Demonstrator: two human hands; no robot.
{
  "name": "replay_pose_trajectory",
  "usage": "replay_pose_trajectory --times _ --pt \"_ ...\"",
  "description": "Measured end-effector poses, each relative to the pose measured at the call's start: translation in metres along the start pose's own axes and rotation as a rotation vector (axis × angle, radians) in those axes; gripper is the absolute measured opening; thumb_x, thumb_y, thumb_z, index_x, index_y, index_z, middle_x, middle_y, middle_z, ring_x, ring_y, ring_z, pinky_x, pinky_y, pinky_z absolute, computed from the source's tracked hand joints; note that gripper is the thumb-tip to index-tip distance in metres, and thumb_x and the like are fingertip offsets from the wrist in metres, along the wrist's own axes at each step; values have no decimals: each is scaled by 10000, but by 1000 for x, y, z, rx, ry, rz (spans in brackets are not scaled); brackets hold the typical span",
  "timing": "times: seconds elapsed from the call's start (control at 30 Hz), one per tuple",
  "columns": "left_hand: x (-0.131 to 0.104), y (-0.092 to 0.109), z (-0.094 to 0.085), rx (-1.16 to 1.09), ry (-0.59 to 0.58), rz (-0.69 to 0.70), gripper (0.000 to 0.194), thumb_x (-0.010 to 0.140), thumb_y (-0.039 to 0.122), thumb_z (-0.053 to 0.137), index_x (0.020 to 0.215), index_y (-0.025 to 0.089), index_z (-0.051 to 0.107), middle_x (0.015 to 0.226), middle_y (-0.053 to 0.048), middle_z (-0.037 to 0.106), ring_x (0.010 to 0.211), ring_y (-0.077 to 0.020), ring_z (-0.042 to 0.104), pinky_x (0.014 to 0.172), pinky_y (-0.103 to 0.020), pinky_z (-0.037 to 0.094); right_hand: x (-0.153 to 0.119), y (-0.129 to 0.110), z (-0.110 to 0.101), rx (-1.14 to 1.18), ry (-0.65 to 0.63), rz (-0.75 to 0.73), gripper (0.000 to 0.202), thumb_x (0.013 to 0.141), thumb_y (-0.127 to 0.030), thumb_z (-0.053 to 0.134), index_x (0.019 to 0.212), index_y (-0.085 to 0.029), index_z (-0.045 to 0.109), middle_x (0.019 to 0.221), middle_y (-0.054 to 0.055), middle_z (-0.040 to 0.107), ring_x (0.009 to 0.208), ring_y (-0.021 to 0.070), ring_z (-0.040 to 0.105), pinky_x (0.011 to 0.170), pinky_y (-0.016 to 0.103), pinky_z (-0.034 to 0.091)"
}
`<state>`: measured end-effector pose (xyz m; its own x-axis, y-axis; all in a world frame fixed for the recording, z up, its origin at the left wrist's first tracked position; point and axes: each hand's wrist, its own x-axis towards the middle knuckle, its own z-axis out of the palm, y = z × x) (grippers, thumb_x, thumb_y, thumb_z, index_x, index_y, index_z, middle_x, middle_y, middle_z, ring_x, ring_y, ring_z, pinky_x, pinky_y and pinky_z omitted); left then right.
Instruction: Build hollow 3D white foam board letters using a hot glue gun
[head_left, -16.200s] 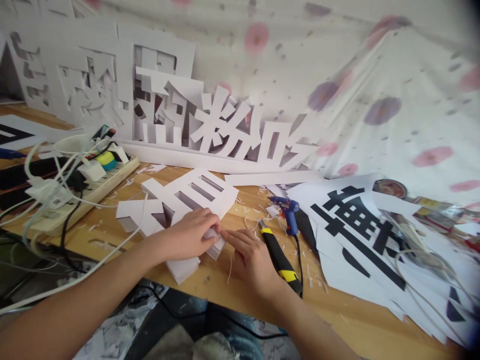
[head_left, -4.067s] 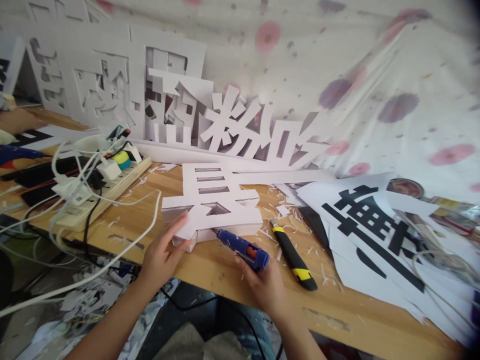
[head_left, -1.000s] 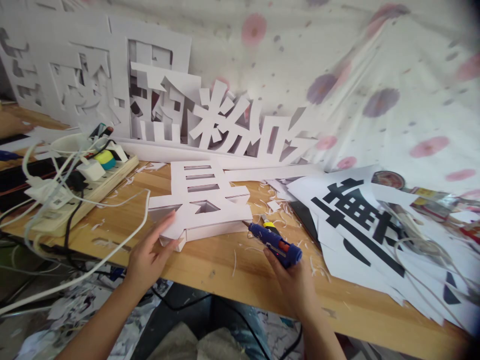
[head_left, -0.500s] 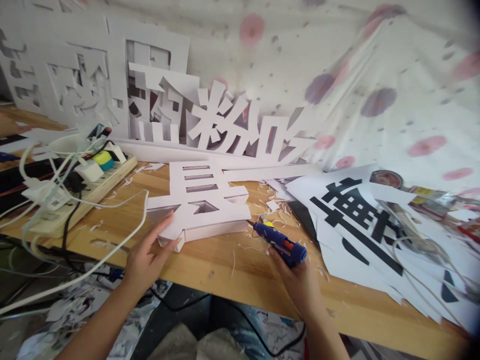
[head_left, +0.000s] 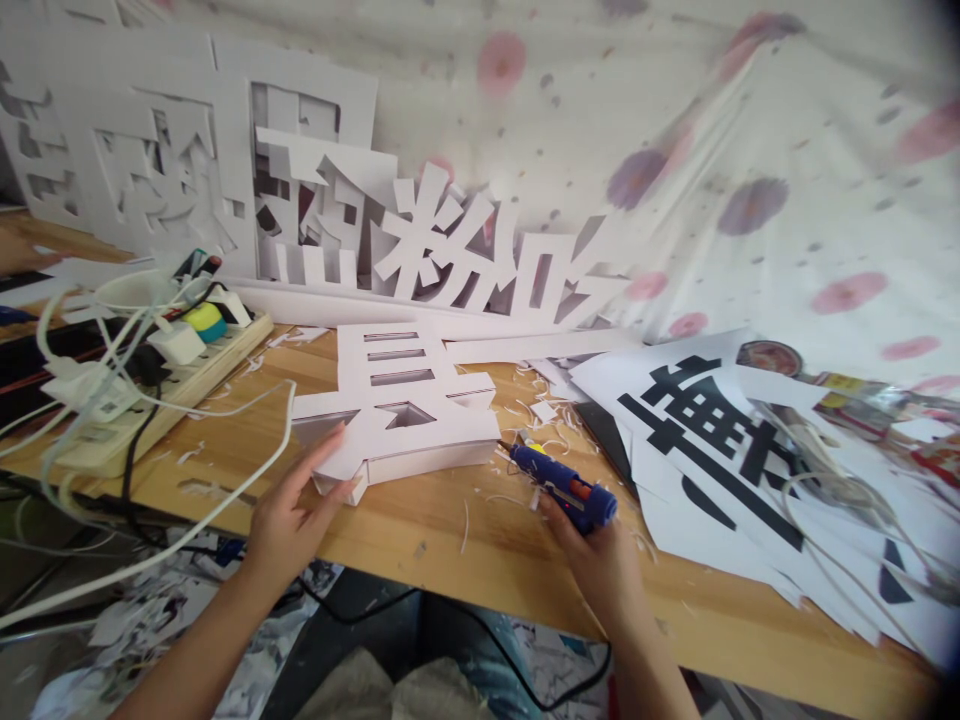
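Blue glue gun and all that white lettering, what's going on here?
A person is at a wooden table. Their left grip holds the near left corner of a white raised character. Their right grip holds a blue hot glue gun, pointed at the character's right end; whether it touches is unclear. Other white cut-out characters stand behind; printed sheets lie to the right.

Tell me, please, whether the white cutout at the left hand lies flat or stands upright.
Flat: the cutout rests on the table, slotted face up.
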<state>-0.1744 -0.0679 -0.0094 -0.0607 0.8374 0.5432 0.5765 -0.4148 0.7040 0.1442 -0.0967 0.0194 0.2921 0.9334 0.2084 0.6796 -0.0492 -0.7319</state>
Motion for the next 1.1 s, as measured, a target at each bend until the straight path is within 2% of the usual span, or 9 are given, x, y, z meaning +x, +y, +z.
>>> replay_pose_trajectory --times 0.27,0.4,0.53,0.67,0.77,0.8,0.97,1.1 --pt "0 2 1 -5 7 -23 427 846 385 597 1256 285 536 1323 -14 561 1220 -225 520 1051 -356 422 1 4 3 45 2 5 416 764 -535 555 896 -170 703 704 52 702 622 230 636 535 305 496" --pt "-2 4 0 -22 10 -17 447 843 350 603 1275 271 519 1331 -33 552 1217 -233 520 1053 -373 420 3 6 2 96 28 71 396 741 -547 571 759 -168 684 577 36 650 497 187 568 452 278 446" --pt "7 17 -7 19 8 156 438 865 252 557 1298 262 486 1329 -54 540 1219 -244 507 1056 -425 405 11 9 -8 154 75 149 414 699 -571 587 688 -166 669 517 27 604 415 145 486 393 259 385" --pt "39 41 -9 107 -19 336 361 892 191 491 1245 261 522 1241 -53 597 1149 -224 554 1011 -416 438 20 15 -21 160 89 206 423 673 -579 599 699 -164 677 466 7 540 407 130 447 389 248 343" --pt "71 57 -1 127 -177 395 295 918 230 449 1193 230 556 1198 -49 628 1130 -191 569 993 -353 456 29 21 -29 240 76 255 459 672 -602 597 718 -152 678 426 -21 466 403 122 423 391 243 327" --pt "81 60 4 136 -269 401 290 927 253 431 1181 216 566 1203 -51 629 1136 -186 565 1000 -346 451 33 24 -30 267 75 272 475 671 -608 598 731 -144 680 425 -25 457 403 120 419 394 244 330" --pt "117 55 33 277 -690 357 382 940 286 338 1246 178 539 1331 -51 550 1275 -184 446 1084 -364 353 66 38 -29 194 73 278 547 668 -637 572 790 -117 687 455 -21 483 424 130 449 428 257 358" --pt "127 46 48 380 -811 361 422 955 302 291 1316 204 486 1425 -40 450 1341 -182 356 1116 -360 286 88 48 -18 60 13 252 534 664 -641 541 764 -134 679 495 3 544 456 159 500 455 275 378"
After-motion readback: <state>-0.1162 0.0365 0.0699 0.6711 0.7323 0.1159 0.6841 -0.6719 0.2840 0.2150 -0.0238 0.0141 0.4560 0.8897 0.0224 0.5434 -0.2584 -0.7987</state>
